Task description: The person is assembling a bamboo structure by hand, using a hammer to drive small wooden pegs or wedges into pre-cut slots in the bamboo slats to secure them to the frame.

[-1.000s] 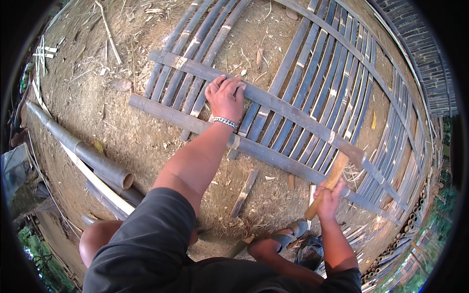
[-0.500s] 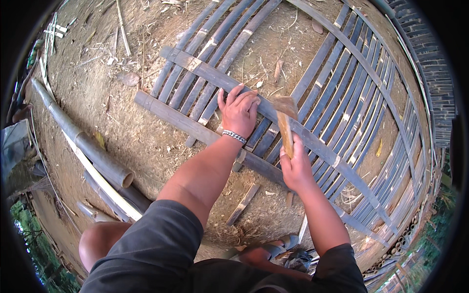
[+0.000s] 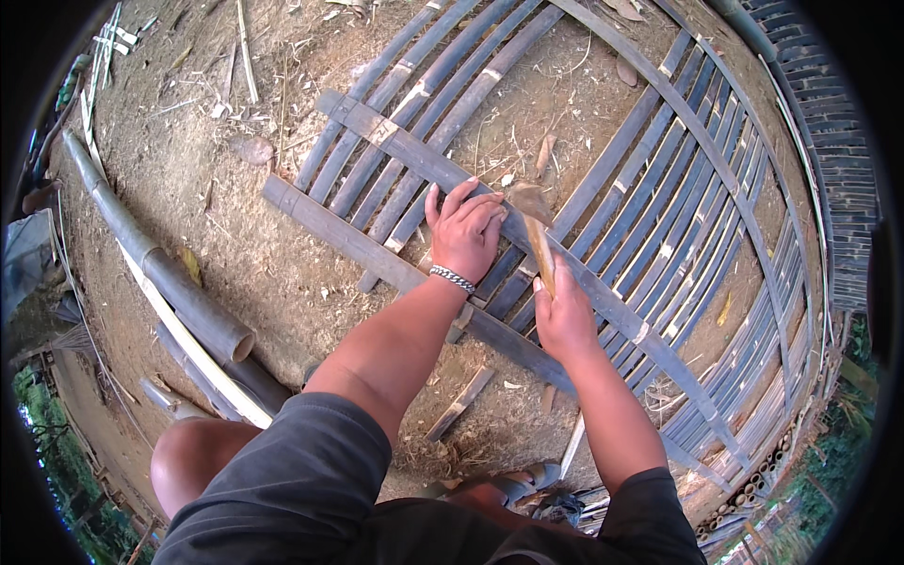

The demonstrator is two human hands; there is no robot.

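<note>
**Left hand [image 3: 466, 234] on the upper cross slat [image 3: 424, 158], right hand [image 3: 565, 311] on the wooden-handled tool [image 3: 540, 250]**

The upper cross slat lies over a row of dark slats [image 3: 620, 186], which probably carry it from below. The left hand has its fingers bent upon it, the tips a little apart — I think to keep it from shifting. Whether thumb and forefinger pinch something small, I cannot tell.

The right hand is closed around the handle; its thumb lies along it, perhaps for better control. The tool's blurred head is just beside the left fingertips — if it touches the slat, I cannot tell.
</note>
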